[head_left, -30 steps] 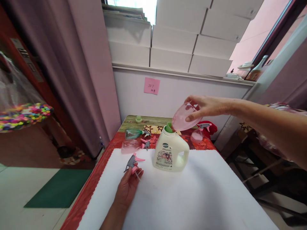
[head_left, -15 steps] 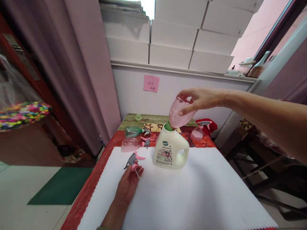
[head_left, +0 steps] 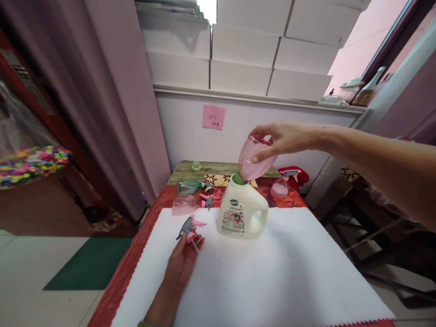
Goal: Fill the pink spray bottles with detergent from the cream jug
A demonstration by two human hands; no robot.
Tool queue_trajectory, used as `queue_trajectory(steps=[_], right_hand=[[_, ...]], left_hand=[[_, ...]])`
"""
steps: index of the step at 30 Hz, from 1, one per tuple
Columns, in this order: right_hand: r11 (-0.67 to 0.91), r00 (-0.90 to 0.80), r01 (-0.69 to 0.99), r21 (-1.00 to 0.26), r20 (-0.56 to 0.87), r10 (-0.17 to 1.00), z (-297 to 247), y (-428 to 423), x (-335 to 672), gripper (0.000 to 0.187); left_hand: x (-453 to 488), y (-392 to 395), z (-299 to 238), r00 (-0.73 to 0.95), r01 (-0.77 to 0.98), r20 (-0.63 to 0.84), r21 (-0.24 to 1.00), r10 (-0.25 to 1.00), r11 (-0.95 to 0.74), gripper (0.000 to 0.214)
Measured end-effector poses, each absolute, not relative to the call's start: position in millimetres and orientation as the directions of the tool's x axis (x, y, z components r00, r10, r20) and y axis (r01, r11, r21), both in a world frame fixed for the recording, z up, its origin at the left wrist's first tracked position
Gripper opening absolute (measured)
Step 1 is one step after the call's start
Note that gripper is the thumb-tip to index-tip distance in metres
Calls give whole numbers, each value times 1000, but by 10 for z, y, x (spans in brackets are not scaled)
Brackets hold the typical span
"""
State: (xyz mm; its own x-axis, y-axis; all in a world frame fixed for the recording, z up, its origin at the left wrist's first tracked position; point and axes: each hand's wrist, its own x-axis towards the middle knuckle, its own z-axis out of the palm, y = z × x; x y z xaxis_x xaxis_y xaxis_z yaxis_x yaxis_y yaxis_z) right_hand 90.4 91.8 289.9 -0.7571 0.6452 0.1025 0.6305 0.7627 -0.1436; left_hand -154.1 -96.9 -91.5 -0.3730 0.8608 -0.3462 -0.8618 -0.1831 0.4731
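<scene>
In my left hand (head_left: 182, 263) is a grey and pink spray nozzle (head_left: 188, 228), its thin tube pointing down to the right. My fingers are closed around its pink collar, just above the white sheet. My right hand (head_left: 282, 141) grips a clear pink bottle (head_left: 255, 159), tipped upside down. The bottle's neck end is at the green spout in the mouth of a cream detergent jug (head_left: 242, 211); the contact point is partly hidden. The jug stands upright on the white sheet, its handle to the right and a picture label facing me.
Behind the jug lie a green spray bottle (head_left: 188, 186) and a pink spray bottle (head_left: 185, 205). Another pink spray bottle (head_left: 279, 188) stands at the back right. A green cap (head_left: 196, 166) sits at the table's rear. White boxes (head_left: 245, 81) are stacked on the ledge beyond.
The camera view has shifted slightly. Both hands keep their holds, and the pink bottle stays inverted over the jug with almost no movement.
</scene>
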Motion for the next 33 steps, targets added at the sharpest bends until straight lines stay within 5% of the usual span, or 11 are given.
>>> queue_trajectory(steps=[33], right_hand=[[717,-711,675,-174,107,695,2886,847,979,75]], left_hand=[[-1528,-968,-873,-381,-845,-346,506,857,-171,19]])
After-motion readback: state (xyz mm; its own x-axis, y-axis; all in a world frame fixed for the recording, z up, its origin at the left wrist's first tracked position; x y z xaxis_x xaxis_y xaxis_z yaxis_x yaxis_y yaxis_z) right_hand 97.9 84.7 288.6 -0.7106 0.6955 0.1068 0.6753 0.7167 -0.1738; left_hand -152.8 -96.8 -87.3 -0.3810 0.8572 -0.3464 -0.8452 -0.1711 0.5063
